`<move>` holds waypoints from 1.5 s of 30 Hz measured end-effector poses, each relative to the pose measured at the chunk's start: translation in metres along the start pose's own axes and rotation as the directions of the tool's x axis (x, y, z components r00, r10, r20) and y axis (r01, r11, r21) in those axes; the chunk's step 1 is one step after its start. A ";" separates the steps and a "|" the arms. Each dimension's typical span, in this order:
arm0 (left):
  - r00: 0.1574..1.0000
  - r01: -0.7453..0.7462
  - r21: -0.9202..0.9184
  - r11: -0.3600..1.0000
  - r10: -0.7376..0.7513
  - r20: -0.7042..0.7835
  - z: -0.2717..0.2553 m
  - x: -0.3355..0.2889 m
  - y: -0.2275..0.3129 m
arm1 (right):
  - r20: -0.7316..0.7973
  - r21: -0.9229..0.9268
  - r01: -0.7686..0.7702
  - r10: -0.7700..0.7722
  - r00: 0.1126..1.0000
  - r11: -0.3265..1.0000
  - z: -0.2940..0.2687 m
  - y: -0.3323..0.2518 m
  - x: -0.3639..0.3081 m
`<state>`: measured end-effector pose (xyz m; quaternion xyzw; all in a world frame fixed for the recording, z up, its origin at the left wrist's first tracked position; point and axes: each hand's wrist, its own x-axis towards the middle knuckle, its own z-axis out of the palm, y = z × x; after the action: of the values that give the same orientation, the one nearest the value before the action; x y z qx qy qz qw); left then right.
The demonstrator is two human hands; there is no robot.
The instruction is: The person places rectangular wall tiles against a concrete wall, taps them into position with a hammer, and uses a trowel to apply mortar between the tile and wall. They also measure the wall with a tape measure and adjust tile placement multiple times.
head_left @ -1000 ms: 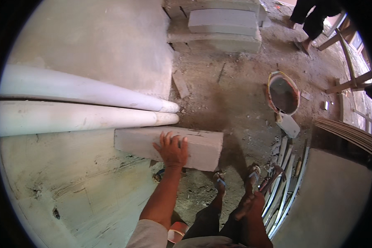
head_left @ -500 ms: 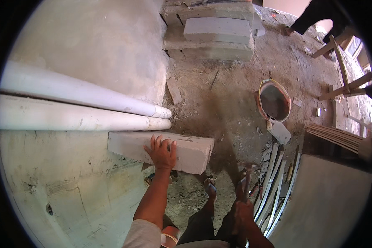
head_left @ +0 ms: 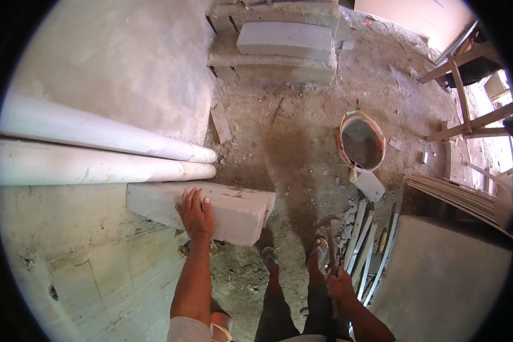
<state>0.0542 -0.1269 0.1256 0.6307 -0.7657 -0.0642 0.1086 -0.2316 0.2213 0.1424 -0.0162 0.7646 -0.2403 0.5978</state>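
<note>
So the two hands are well apart here, each on its own thing. The left hand [head_left: 195, 215] is palm down on a big pale grey block [head_left: 233, 212], fingers a bit spread over the top and not wrapped round anything. That block lies by the left edge of the dirt floor [head_left: 302, 105], its far long side right next to the open ends of two white pipes [head_left: 102, 164], and its right end looks kinda chipped. Can't tell what's holding it up underneath, tbh. The right hand [head_left: 339, 286] has its fingers closed round the handle of a hammer [head_left: 332, 248], which is pretty much upright in view with the head at the top, just right of the sandalled feet [head_left: 270, 260]. Over toward the floor's right edge there's a bucket [head_left: 341, 142] with grey stuff in it, a trowel [head_left: 370, 186] lying right by its near side, then a bunch of long pale strips [head_left: 356, 228] running down beside a big grey panel [head_left: 450, 279]. Stack of thin boards [head_left: 450, 192] just past that panel's far edge, wooden frame [head_left: 463, 94] near the floor's far right corner. Up at the far left, another pale block [head_left: 285, 39] is sitting on a rough step [head_left: 279, 71].
</note>
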 end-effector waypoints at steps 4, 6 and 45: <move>1.000 0.006 0.036 0.999 -0.007 0.030 -0.001 0.001 0.003 | 0.065 -0.472 0.217 -0.212 0.975 0.855 0.000 -0.004 0.000; 1.000 -0.001 0.044 0.999 0.000 0.023 -0.003 0.002 0.004 | 0.118 -0.617 0.250 -0.226 0.967 0.746 -0.004 -0.015 -0.004; 0.328 0.667 -0.744 -0.021 -0.889 0.319 0.042 -0.104 0.128 | 0.597 -0.418 0.561 -0.249 0.762 0.714 0.109 -0.288 -0.012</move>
<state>-0.0595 -0.0010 0.1063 0.8277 -0.1280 -0.3598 0.4111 -0.2034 -0.0677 0.2466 -0.4311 0.5938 -0.1153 0.6696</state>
